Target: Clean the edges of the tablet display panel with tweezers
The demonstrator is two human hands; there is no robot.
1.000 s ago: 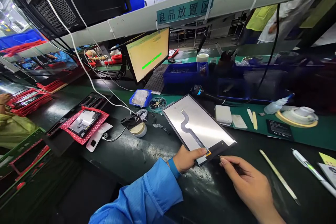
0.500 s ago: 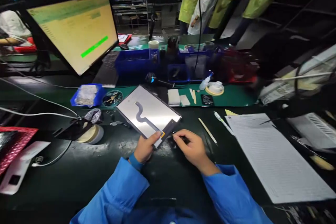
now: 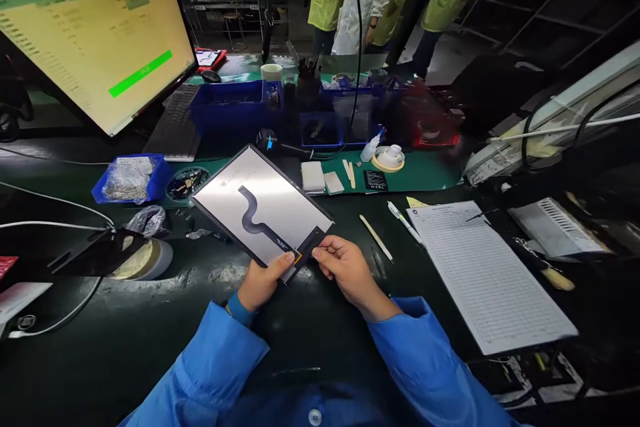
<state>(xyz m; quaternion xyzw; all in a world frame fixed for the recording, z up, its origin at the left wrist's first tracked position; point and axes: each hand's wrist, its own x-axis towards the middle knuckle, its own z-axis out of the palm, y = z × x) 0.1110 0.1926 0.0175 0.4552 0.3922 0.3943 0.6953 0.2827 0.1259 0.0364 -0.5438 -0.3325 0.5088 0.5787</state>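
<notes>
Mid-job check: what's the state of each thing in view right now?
display panel, held tilted, back side up
flex cable, exposed, lying flat on the display panel
left hand, gripping the display panel's near edge, thumb on top
right hand, pinching the display panel's dark near corner
monitor, on, green bar showing
form sheet, lying flat
pen, lying beside the form sheet
blue bin, filled with bagged parts

silver panel [image 3: 260, 203] with dark flex strip [image 3: 255, 213], blue sleeves [image 3: 215, 360], yellow screen [image 3: 90, 33]

Dim bench, bright monitor [image 3: 90, 40] glow, panel [image 3: 260, 207] glare, edges warped, background blurred
</notes>
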